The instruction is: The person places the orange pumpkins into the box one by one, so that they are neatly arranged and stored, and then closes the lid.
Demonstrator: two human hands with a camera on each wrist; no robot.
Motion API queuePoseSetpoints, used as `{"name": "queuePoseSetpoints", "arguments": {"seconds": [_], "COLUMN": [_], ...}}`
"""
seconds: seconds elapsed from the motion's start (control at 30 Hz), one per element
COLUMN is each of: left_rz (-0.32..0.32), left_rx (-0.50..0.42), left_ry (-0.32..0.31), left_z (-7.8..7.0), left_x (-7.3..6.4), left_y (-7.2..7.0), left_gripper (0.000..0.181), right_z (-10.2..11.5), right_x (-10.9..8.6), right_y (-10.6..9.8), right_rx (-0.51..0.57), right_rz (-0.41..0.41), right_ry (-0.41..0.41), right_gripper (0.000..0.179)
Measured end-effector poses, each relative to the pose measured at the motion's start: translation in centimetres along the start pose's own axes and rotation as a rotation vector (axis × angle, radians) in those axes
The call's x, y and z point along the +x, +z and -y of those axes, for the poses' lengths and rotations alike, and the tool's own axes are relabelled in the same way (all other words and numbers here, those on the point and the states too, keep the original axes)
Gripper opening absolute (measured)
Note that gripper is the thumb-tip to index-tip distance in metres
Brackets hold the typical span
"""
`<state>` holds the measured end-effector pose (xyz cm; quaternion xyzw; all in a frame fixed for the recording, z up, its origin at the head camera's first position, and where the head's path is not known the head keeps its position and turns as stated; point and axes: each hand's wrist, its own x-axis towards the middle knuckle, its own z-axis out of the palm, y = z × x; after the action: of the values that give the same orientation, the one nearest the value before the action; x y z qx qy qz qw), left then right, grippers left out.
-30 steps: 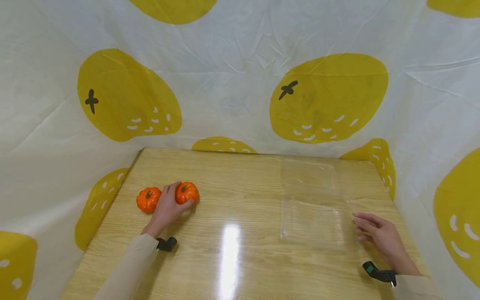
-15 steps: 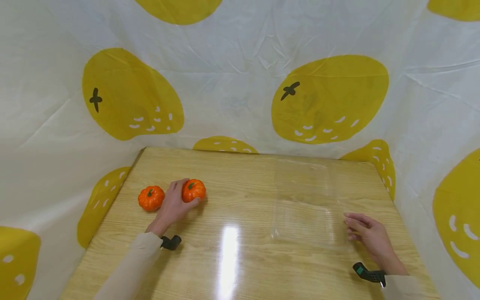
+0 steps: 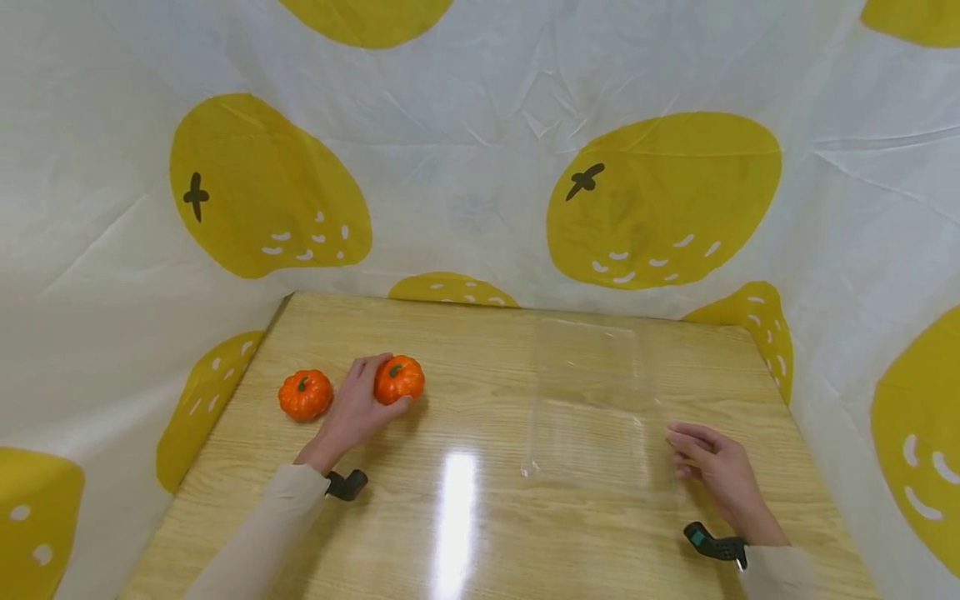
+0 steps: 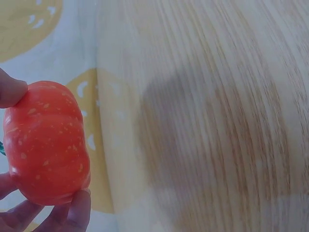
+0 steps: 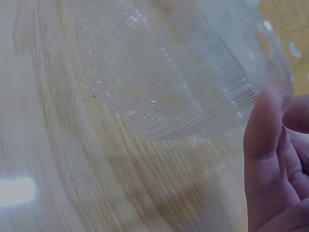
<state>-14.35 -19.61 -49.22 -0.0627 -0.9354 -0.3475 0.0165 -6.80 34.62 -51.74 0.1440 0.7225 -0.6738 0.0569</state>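
Observation:
My left hand (image 3: 357, 410) grips a small orange pumpkin (image 3: 400, 379) with a green stem. In the left wrist view, the thumb and fingers clasp opposite sides of that pumpkin (image 4: 48, 145), which is raised off the table. A second orange pumpkin (image 3: 305, 395) rests on the table just left of the hand. Over on the right, my right hand (image 3: 718, 468) pinches the right edge of a clear plastic clamshell box (image 3: 588, 437), its lid half folded back away from me. Thumb and finger meet on the rim of the box (image 5: 164, 92) in the right wrist view.
The wooden table (image 3: 472, 358) is bounded at the back and sides by a white curtain (image 3: 465, 200) printed with yellow fruit. A bright light reflection crosses the table's front middle. Black camera mounts sit on both wrists.
The left hand has moved right with its pumpkin, away from the second pumpkin. The right hand has drawn the clear box left, toward the middle of the table.

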Motion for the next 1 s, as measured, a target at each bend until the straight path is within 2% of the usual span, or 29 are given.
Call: {"name": "queuePoseSetpoints", "arguments": {"seconds": [0.13, 0.33, 0.53, 0.67, 1.0], "left_rz": [0.005, 0.008, 0.001, 0.003, 0.026], "left_rx": [-0.004, -0.021, -0.033, -0.044, -0.036], "left_ry": [0.029, 0.06, 0.086, 0.093, 0.128], "left_z": [-0.4, -0.9, -1.3, -1.7, -2.5], "left_x": [0.0, -0.1, -0.1, -0.1, -0.2], "left_y": [0.1, 0.2, 0.1, 0.1, 0.3], "left_gripper": [0.077, 0.076, 0.076, 0.076, 0.076], "right_z": [0.0, -0.1, 0.0, 0.1, -0.3], "right_x": [0.2, 0.2, 0.5, 0.6, 0.9], "right_y": [0.8, 1.8, 3.1, 4.0, 6.0], "right_rx": [-0.021, -0.012, -0.034, -0.043, 0.02], "right_rz": [0.009, 0.004, -0.01, -0.013, -0.009], "right_ry": [-0.004, -0.018, -0.02, -0.022, -0.079], "right_gripper": [0.031, 0.029, 0.044, 0.044, 0.04]}}
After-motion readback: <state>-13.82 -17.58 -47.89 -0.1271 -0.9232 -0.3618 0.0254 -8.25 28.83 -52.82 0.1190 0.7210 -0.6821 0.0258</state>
